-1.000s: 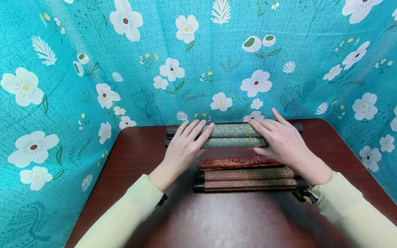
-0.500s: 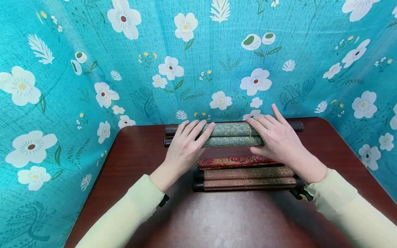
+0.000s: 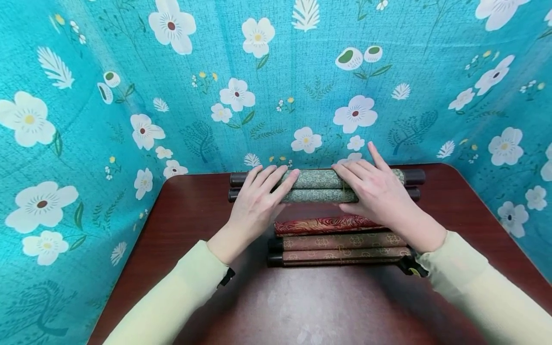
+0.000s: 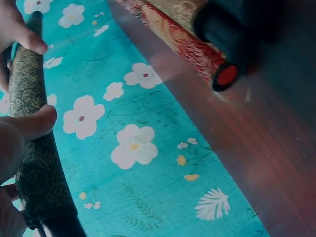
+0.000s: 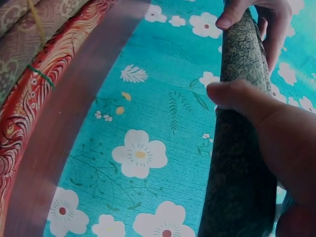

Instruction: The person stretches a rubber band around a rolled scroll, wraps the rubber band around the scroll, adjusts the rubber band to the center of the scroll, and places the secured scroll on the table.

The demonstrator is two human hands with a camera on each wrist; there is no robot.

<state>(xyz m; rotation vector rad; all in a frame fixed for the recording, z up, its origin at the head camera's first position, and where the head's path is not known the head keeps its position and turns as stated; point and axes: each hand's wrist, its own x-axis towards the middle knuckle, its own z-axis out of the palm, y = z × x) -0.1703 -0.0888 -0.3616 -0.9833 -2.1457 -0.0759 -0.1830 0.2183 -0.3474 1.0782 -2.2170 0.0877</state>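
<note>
A green-grey brocade hanging scroll (image 3: 316,179), rolled into two parallel rolls with dark end knobs, lies crosswise by the table's back edge in the head view. My left hand (image 3: 255,203) holds its left part, fingers over the far roll and thumb on the near side. Right of the middle, my right hand (image 3: 381,191) grips it the same way, its forefinger sticking up off the roll. A thin yellowish cord shows beside that hand. Both wrist views show the thumbs pressed along the scroll's (image 4: 28,94) near side; the fingertips behind it are mostly hidden.
Nearer to me lie a red-and-gold patterned scroll (image 3: 319,225) and a brown double-rolled scroll (image 3: 327,242) tied with a cord, side by side. The dark red table (image 3: 194,211) ends at a turquoise flowered cloth (image 3: 276,110) hung around it.
My right hand has slid a little left along the green-grey scroll, baring more of its right end and dark knobs. The left hand keeps its place.
</note>
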